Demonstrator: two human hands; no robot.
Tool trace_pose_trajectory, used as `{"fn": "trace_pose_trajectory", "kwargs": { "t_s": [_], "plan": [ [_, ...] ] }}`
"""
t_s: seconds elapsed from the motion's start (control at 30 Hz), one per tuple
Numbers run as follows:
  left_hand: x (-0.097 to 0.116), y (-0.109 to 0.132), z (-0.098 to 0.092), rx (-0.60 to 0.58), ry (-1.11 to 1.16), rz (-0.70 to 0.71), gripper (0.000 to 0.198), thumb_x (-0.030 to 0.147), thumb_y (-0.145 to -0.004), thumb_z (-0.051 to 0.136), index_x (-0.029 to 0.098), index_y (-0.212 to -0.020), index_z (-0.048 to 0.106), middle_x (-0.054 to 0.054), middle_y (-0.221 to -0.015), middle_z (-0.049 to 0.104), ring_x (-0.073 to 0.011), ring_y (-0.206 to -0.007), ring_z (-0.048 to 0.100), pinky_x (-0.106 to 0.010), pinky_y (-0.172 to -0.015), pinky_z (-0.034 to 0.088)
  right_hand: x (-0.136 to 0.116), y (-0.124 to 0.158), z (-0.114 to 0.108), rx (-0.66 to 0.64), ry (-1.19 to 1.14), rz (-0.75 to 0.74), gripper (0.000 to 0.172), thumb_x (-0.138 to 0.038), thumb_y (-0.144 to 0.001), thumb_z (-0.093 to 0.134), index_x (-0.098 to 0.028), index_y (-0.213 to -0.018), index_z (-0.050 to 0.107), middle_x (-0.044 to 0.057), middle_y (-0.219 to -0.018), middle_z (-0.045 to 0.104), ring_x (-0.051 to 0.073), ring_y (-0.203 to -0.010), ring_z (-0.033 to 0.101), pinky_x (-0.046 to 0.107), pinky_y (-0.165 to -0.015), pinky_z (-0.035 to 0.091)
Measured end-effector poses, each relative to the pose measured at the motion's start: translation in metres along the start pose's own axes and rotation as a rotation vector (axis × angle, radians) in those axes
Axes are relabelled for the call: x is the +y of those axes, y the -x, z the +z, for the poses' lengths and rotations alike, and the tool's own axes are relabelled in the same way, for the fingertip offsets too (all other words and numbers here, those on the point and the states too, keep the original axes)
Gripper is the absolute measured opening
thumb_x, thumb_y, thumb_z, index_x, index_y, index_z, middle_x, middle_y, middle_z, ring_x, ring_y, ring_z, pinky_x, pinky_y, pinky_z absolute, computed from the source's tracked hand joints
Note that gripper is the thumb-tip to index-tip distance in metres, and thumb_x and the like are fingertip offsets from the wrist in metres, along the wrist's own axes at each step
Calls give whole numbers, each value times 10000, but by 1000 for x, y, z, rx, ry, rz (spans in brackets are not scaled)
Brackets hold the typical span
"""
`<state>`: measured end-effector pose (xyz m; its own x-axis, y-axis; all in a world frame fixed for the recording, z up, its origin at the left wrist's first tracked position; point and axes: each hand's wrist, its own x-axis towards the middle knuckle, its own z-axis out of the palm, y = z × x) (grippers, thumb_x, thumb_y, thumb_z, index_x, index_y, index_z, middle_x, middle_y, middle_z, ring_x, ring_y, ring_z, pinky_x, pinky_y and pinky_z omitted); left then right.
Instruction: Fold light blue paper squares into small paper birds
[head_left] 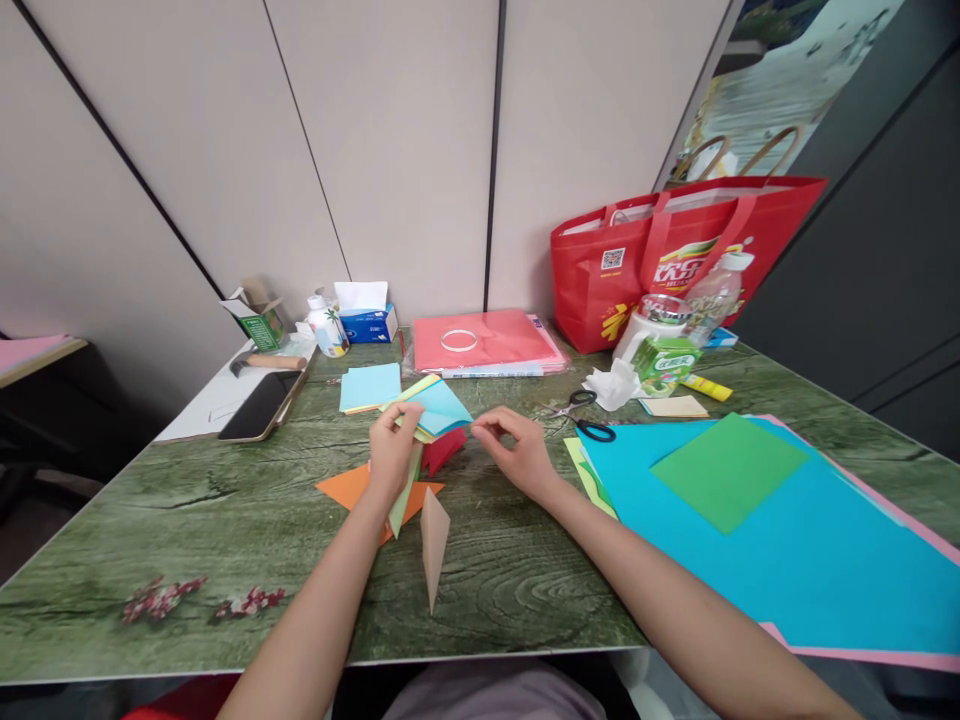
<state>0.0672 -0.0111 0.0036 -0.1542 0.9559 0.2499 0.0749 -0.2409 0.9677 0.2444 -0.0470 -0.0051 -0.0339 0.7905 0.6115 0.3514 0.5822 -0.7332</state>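
Green wood-print table (187,520), grey wall behind. L hand (392,448) grips 1 fanned paper stack (441,408) mid-table, well back from near edge; R hand (519,452) pinches its corner. Below: 1 orange sheet (346,488), 1 tan folded piece (435,540). 1 scissors (586,418) just right; 1 big blue sheet (750,560) fills right side.

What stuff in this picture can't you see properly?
All in the head view:
- The red paper is mostly hidden behind the left hand and the blue paper, pinched by it and the right hand.
- The wall of the red bag hides its inside.
- The big blue sheet runs off the right edge.
- The print on the green carton is too small to read.
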Motion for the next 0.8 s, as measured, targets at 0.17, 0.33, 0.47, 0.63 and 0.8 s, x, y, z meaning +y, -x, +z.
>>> {"fn": "trace_pose_trajectory", "kwargs": {
  "t_s": [0.17,0.33,0.47,0.63,0.8],
  "plan": [
    [-1,-7,-11,121,-2,-18,278,323,-703,614,182,-942,634,93,-473,345,-65,-385,256,-197,-393,195,-12,11,12,-487,-234,80,213,-405,-780,653,-194,-809,664,10,-783,688,139,-690,606,243,-624,472],
    [-2,-10,-13,148,-48,2,325,225,-676,550,174,-985,636,88,-497,347,-66,-390,231,-211,-412,165,-17,18,20,-705,-251,63,286,-415,-693,723,-172,-623,588,-39,-605,574,106,-567,509,212,-538,421],
    [3,-6,-12,121,-132,58,366,167,-667,509,173,-1004,649,64,-544,424,-76,-413,248,-223,-431,196,-18,15,18,-572,-371,194,179,-355,-779,615,-175,-774,613,-17,-708,616,129,-636,552,233,-580,458],
    [11,3,-6,12,-239,124,382,166,-703,515,178,-1062,645,57,-545,463,-84,-404,252,-230,-429,223,-10,5,12,75,-167,161,88,-245,-790,528,-180,-805,585,31,-785,574,149,-681,523,246,-557,431],
    [12,9,2,-76,-312,205,383,148,-720,500,189,-1078,631,-37,-988,661,-83,-461,382,-246,-491,346,-7,-1,-1,340,153,-6,153,-174,-821,476,-206,-671,478,11,-709,466,143,-628,445,262,-552,380]
  ]
}}
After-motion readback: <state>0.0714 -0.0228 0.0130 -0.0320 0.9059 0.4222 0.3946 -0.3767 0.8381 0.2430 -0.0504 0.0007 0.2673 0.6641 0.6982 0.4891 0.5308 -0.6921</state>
